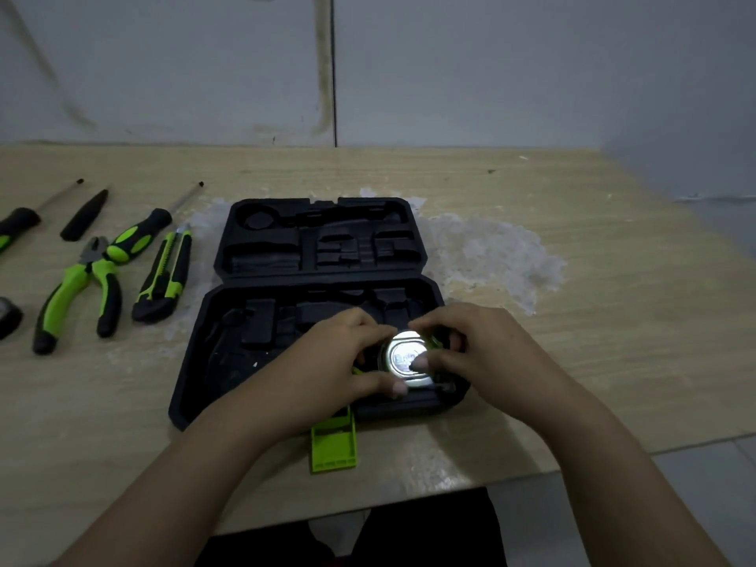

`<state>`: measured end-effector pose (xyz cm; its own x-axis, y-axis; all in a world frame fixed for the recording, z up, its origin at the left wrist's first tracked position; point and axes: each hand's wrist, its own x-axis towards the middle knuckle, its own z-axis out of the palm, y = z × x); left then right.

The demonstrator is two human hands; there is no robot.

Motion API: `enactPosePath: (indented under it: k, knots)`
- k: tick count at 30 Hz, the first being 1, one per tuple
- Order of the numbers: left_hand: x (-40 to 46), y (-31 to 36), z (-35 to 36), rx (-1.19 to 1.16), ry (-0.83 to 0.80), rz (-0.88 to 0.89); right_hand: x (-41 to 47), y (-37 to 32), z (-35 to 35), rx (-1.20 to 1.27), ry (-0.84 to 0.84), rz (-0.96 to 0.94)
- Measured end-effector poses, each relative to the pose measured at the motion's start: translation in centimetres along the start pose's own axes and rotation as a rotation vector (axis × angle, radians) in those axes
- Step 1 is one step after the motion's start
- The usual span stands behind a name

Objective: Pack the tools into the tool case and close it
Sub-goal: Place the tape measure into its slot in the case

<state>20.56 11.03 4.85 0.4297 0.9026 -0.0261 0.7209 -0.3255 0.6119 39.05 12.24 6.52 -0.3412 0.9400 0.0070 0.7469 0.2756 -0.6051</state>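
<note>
The black tool case (229, 345) lies open on the wooden table, its lid half (323, 235) flat behind the near half. A tape measure (403, 356) with a shiny silver face and green edges sits in the right part of the near half. My left hand (347, 362) and my right hand (462, 341) both grip it from either side, fingers over its face. To the left of the case lie green-and-black pliers (77, 288), a utility knife (165, 278), and a screwdriver (141, 235).
Another screwdriver (18, 227), a black pointed tool (84, 216) and a dark object (8, 321) lie at the far left. The case's green latch (333, 444) hangs over the near side. The table's front edge is close to me; a grey wall stands behind.
</note>
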Motion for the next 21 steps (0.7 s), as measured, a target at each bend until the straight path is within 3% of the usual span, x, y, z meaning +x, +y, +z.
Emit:
enactPosePath:
  k: [9,21]
  knots:
    - [0.8,0.7,0.0,-0.135,0.158,-0.131,1.3,0.7,0.9,0.183,0.076,0.085]
    - [1.2,1.1,0.1,-0.279,0.18,-0.256,1.6,0.3,1.8,0.004,0.101,0.056]
